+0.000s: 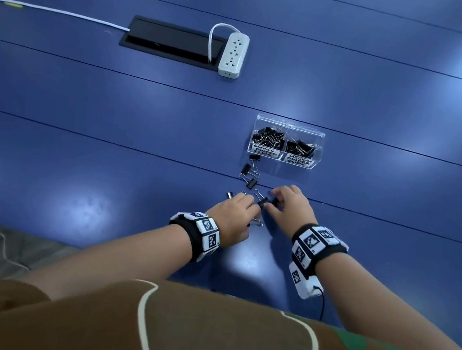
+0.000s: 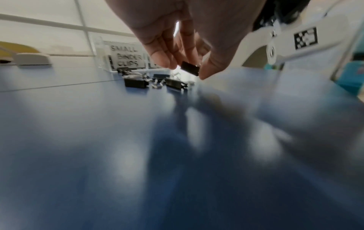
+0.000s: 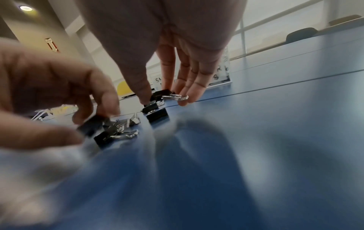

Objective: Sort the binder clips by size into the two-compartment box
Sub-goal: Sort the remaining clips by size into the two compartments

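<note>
**Inspector:** Broadly, the sort looks well advanced. The clear two-compartment box (image 1: 285, 142) stands on the blue table (image 1: 75, 148), and both its cells, the left labelled small and the right medium, already hold heaps of black clips.

**Clerk:** And what remains?

**Inspector:** A few loose binder clips (image 1: 250, 172) lie on the table between the box and the hands, roughly half a dozen; an exact count is not possible. Sizes cannot be judged reliably from above.

**Clerk:** State of the hands?

**Inspector:** The left hand (image 1: 231, 217) pinches one black clip (image 2: 190, 68) between thumb and fingertips, just off the surface. The right hand (image 1: 292, 205) has thumb and fingers closed on another clip (image 3: 159, 94) at the table; its silver wire handles show beside the fingers.

**Clerk:** Condition of the clips?

**Inspector:** Black folded-metal bodies, silver wire handles, some handles splayed flat. Small and springy; I would judge them apt to slip from a fingertip hold
</note>
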The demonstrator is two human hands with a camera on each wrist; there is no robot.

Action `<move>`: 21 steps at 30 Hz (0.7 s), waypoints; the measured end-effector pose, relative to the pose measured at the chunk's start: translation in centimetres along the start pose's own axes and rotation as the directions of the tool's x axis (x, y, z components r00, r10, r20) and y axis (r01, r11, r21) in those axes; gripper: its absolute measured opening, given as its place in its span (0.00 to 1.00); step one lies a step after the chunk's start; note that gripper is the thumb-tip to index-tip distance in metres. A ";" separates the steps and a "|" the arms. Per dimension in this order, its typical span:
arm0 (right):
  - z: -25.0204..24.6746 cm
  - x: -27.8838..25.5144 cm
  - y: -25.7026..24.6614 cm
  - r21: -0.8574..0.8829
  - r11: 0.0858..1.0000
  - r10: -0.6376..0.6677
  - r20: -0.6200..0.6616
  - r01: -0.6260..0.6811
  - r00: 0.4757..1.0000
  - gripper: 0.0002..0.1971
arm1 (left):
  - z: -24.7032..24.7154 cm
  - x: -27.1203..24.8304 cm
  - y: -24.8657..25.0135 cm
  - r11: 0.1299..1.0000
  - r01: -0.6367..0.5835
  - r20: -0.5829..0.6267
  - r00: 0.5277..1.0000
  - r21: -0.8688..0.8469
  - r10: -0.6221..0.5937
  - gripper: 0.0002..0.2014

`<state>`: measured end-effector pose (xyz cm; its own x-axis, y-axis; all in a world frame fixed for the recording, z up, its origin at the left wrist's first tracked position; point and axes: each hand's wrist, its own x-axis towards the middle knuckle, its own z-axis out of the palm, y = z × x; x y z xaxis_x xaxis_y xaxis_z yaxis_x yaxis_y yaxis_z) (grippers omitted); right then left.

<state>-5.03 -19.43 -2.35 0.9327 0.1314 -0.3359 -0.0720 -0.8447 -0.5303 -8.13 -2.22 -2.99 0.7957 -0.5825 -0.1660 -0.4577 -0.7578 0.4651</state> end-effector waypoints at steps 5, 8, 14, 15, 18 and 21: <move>1.6 0.7 -1.0 -0.067 0.997 -0.029 0.087 0.035 0.996 0.20 | -2.1 -0.1 -3.0 0.925 0.292 -0.175 0.925 -0.244 -0.338 0.16; 1.7 0.8 -1.0 -0.098 0.994 -0.038 0.089 0.046 0.995 0.16 | -2.5 0.2 -3.9 0.893 0.386 -0.132 0.897 -0.231 -0.421 0.19; -0.7 1.4 -0.1 -0.051 0.998 0.031 0.028 -0.030 0.999 0.12 | -1.3 0.7 -3.5 0.887 0.417 -0.011 0.904 -0.199 -0.427 0.19; -1.5 1.6 0.0 -0.025 0.998 0.050 -0.014 -0.051 0.999 0.11 | -1.1 0.7 -3.5 0.892 0.417 0.005 0.906 -0.177 -0.423 0.18; -4.5 3.3 0.1 0.014 0.998 0.067 -0.143 -0.065 0.987 0.10 | -1.1 0.9 -3.8 0.902 0.414 0.017 0.910 -0.119 -0.415 0.15; -7.0 5.6 -0.3 -0.008 0.999 0.051 -0.218 -0.054 0.975 0.12 | -1.1 1.0 -4.1 0.921 0.385 0.023 0.923 -0.066 -0.384 0.14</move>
<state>2.66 -22.12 1.39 0.9824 -0.0276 -0.1847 -0.1191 -0.8545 -0.5057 -4.98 0.66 -4.10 0.9012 -0.2532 -0.3518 -0.0890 -0.9025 0.4215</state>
